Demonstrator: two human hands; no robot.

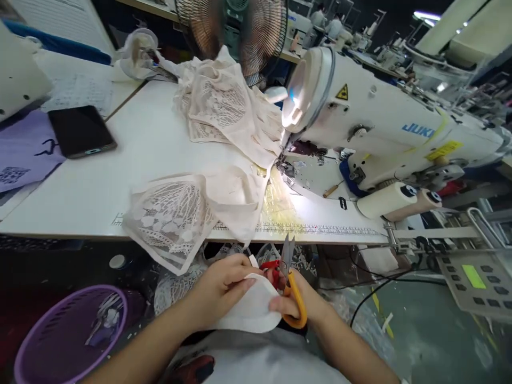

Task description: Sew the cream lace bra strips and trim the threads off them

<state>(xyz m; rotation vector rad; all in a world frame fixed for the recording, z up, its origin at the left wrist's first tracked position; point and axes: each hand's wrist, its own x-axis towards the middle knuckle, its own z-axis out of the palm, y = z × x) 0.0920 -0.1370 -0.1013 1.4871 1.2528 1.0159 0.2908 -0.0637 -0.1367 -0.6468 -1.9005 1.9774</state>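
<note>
My left hand (224, 285) grips the upper edge of a white fabric cup piece (250, 309), held over my lap below the table edge. My right hand (296, 298) pinches the right side of the same piece and also carries scissors (295, 298) with an orange handle and a red part, blades pointing up and slightly apart. The blades are clear of the fabric. A cream lace bra (172, 213) lies across the table's front edge, its strap running to the sewing machine's needle area. More lace pieces (224, 101) are heaped behind it.
A white sewing machine (384, 117) stands at the right, with thread cones (388, 200) near its base. A fan (236, 32) is behind the heap. A phone (81, 132) lies at the left of the table (132, 154). A purple basket (72, 330) stands at lower left.
</note>
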